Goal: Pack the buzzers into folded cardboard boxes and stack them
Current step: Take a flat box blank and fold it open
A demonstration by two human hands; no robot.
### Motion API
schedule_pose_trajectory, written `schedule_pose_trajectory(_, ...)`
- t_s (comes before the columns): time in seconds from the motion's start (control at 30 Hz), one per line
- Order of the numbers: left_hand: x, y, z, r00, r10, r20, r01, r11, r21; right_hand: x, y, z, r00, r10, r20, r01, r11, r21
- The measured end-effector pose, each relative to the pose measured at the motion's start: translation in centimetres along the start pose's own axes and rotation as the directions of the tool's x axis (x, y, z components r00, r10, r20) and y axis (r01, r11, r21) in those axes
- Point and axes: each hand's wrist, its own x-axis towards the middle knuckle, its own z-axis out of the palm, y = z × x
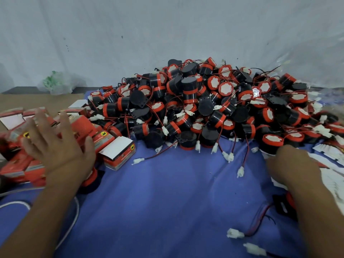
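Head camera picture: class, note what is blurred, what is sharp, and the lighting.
Head view: the spread left hand over the red cardboard boxes is motion-blurred; the pile of black-and-red round buzzers is sharper. Head view: light is soft and even, no hard shadows on the blue cloth.

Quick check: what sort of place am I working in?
Likely an informal packing spot, not a factory line: a loose heap of buzzers on a blue cloth, red boxes at the left, a white sheet hung behind.

Even, soft light with faint shadows; wide-angle bending at edges; left hand [55, 144] motion-blurred.
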Motion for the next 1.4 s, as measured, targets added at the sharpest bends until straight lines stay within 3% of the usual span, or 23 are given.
schedule_pose_trajectory(0.1,-0.5,1.5,-0.5,0.99,0.1,-0.098,-0.105,0.994,-0.045,-0.3,-0.3,-0.7,0.96,-0.142,-0.24,0.139,0.99,-0.03)
schedule_pose_trajectory(0.17,-1.3,3.1,-0.7,0.98,0.168,-0.103,-0.182,0.972,-0.149,-1.3,-1.3,-1.9,0.851,-0.274,-0.448,0.265,0.96,-0.085)
schedule_pose_trajectory(0.2,-1.8,4.0,-0.7,0.975,0.21,-0.075,-0.222,0.946,-0.235,-2.1,-2.1,-2.3,0.777,-0.312,-0.547,0.354,0.935,-0.031)
schedule_pose_trajectory(0.27,-3.2,5.9,-0.8,0.953,0.302,0.021,-0.264,0.863,-0.431,-4.6,-3.9,-2.7,0.66,-0.341,-0.669,0.6,0.776,0.197)
schedule_pose_trajectory(0.3,-4.2,6.9,-1.0,0.933,0.352,0.079,-0.258,0.803,-0.538,-6.0,-4.9,-2.3,0.654,-0.332,-0.68,0.693,0.624,0.362)
schedule_pose_trajectory(0.33,-5.2,7.9,-1.1,0.908,0.394,0.144,-0.216,0.733,-0.645,-7.1,-5.8,-1.6,0.692,-0.324,-0.644,0.709,0.47,0.526)
schedule_pose_trajectory(0.4,-7.1,9.4,-1.2,0.856,0.426,0.293,-0.021,0.595,-0.804,-8.7,-7.3,0.1,0.787,-0.38,-0.486,0.601,0.29,0.745)
schedule_pose_trajectory(0.5,-8.3,10.3,-0.7,0.784,0.342,0.519,0.414,0.335,-0.846,-9.0,-8.0,2.5,0.867,-0.445,-0.225,0.383,0.304,0.872)
schedule_pose_trajectory(0.63,-8.0,10.3,-0.1,0.809,0.201,0.552,0.484,0.304,-0.821,-8.1,-7.7,4.4,0.894,-0.438,-0.091,0.319,0.482,0.816)
schedule_pose_trajectory(0.7,-8.1,10.2,0.2,0.795,0.099,0.599,0.559,0.265,-0.786,-8.4,-8.1,4.6,0.888,-0.46,0.004,0.209,0.411,0.887)
schedule_pose_trajectory(0.8,-7.7,10.1,0.4,0.704,-0.019,0.71,0.706,0.123,-0.697,-8.8,-8.6,4.6,0.795,-0.583,0.164,-0.096,0.146,0.985)
schedule_pose_trajectory(0.87,-7.3,9.9,0.6,0.602,0.019,0.798,0.798,0.005,-0.603,-8.8,-8.4,4.3,0.697,-0.692,0.19,-0.231,0.035,0.972)
schedule_pose_trajectory(0.93,-7.0,9.8,0.4,0.527,0.098,0.844,0.85,-0.062,-0.524,-8.8,-7.9,4.1,0.548,-0.82,0.167,-0.337,-0.034,0.941)
schedule_pose_trajectory(1.0,-7.2,9.9,0.4,0.511,0.139,0.848,0.858,-0.038,-0.511,-8.8,-7.4,4.2,0.357,-0.926,0.12,-0.372,-0.023,0.928)
schedule_pose_trajectory(1.07,-7.8,10.5,0.2,0.59,0.146,0.794,0.789,0.108,-0.605,-9.2,-7.4,4.4,0.219,-0.973,0.072,-0.268,0.011,0.963)
schedule_pose_trajectory(1.1,-8.2,10.6,0.1,0.672,0.17,0.721,0.672,0.271,-0.689,-9.4,-7.7,4.5,0.22,-0.973,0.076,-0.174,0.037,0.984)
schedule_pose_trajectory(1.17,-9.0,10.3,0.1,0.803,0.336,0.493,0.216,0.607,-0.765,-9.7,-8.2,4.5,0.335,-0.938,0.086,0.057,0.111,0.992)
schedule_pose_trajectory(1.2,-9.3,10.3,0.1,0.803,0.442,0.4,0.014,0.656,-0.754,-9.7,-8.3,4.6,0.382,-0.92,0.088,0.138,0.151,0.979)
schedule_pose_trajectory(1.23,-9.5,10.5,0.1,0.766,0.527,0.368,-0.062,0.63,-0.774,-9.6,-8.3,4.7,0.414,-0.905,0.097,0.175,0.183,0.967)
schedule_pose_trajectory(1.33,-10.1,11.3,-0.3,0.662,0.62,0.422,0.18,0.414,-0.892,-9.5,-8.0,4.7,0.444,-0.889,0.108,0.159,0.197,0.967)
schedule_pose_trajectory(1.4,-9.9,11.3,-0.7,0.652,0.631,0.42,0.224,0.369,-0.902,-9.6,-8.1,4.5,0.458,-0.885,0.08,0.187,0.184,0.965)
